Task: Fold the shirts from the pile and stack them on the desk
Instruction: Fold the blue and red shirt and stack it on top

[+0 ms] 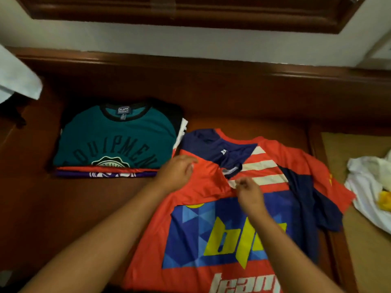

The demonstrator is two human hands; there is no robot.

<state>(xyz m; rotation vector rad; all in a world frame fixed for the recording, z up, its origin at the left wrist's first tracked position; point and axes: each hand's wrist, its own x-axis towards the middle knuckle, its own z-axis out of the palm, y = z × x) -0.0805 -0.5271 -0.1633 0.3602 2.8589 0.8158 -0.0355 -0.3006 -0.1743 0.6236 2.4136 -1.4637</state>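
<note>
Lying flat on the desk (pixel 232 98), print up, the orange shirt (pixel 190 208) runs its long axis from the collar at the far end toward the person. Left hand (pixel 176 173) pinches the folded-in left shoulder cloth. Right hand (pixel 249 192) pinches the fabric just below the collar, fingers curled. Just left sits the stack (pixel 112 140), teal shirt on top, collar also far. White cloth (pixel 368 187) lies at the right.

The desk (pixel 211 98) is dark brown wood, smooth and a bit shiny. The orange shirt (pixel 190 208) in the middle is thin, slick cloth. The green shirt (pixel 110 136) on the left is soft, dull cloth. At the right edge, white cloth (pixel 364 187) lies crumpled.
</note>
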